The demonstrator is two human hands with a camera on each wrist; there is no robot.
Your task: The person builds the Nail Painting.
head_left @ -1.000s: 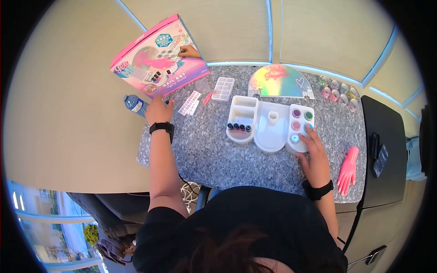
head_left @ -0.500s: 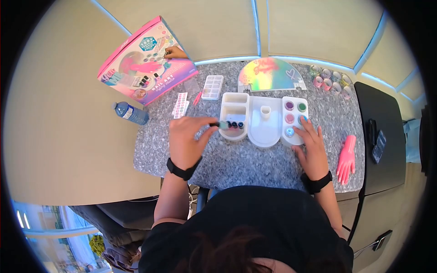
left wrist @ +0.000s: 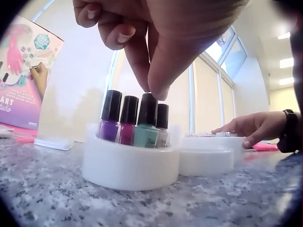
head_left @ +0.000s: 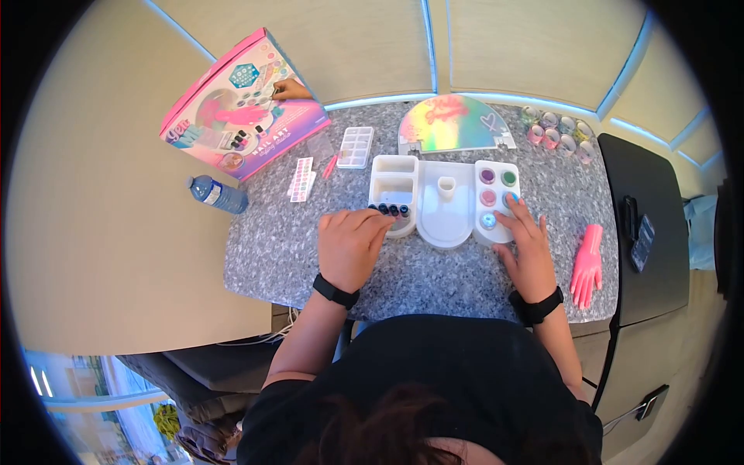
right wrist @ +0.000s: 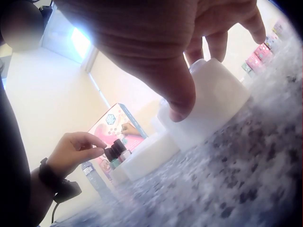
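Note:
My left hand (head_left: 350, 249) pinches the black cap of a teal nail polish bottle (left wrist: 147, 135) between thumb and finger. That bottle stands in the rounded front compartment of the white tray (head_left: 445, 228), among a purple nail polish (left wrist: 109, 130), a magenta nail polish (left wrist: 127, 133) and a pale one. My right hand (head_left: 533, 260) rests on the tray's right section, fingers spread over the glitter pots and thumb against the white side wall. Around those fingers sit a purple pot (head_left: 487, 177), a green pot (head_left: 508, 178), a pink pot (head_left: 487, 198) and a light blue pot (head_left: 487, 221).
A nail art box (head_left: 246, 108) and a water bottle (head_left: 218, 195) stand at the left. Behind the tray are a clear divided case (head_left: 356, 147), sticker sheets (head_left: 301, 180) and an iridescent half-round panel (head_left: 453, 128). Rightward lie a pink model hand (head_left: 587, 267) and several small containers (head_left: 566, 145).
My left hand came from beside the water bottle carrying the teal nail polish and put it into the tray's front compartment. My right hand stays on the pots.

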